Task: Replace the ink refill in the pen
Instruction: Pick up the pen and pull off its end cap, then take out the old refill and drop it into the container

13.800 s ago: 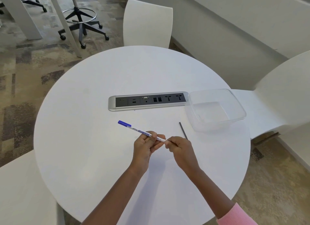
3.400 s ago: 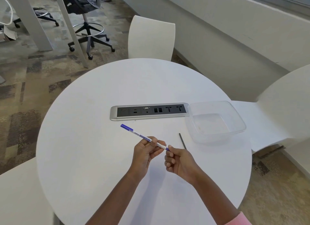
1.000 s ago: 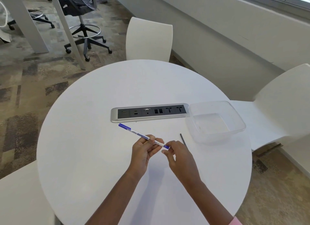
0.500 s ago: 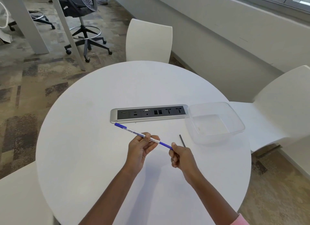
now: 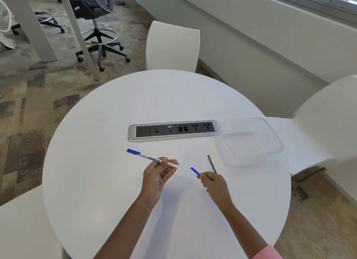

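Observation:
My left hand (image 5: 157, 174) grips a white pen barrel (image 5: 148, 157) with a blue cap end, held slanted above the round white table (image 5: 96, 181). The barrel's open end points right. My right hand (image 5: 213, 183) pinches a short blue refill (image 5: 195, 171), fully out of the barrel, with a small gap between the two. A thin dark refill (image 5: 212, 164) lies on the table just beyond my right hand.
An empty clear plastic container (image 5: 274, 140) stands at the table's right side. A silver and black socket strip (image 5: 173, 131) is set in the table's middle. White chairs (image 5: 172, 46) stand around the table, and an office chair (image 5: 96, 26) stands on the carpet behind.
My right hand has pulled the blue refill out of the barrel and moved away to the right. The left hand keeps holding the barrel.

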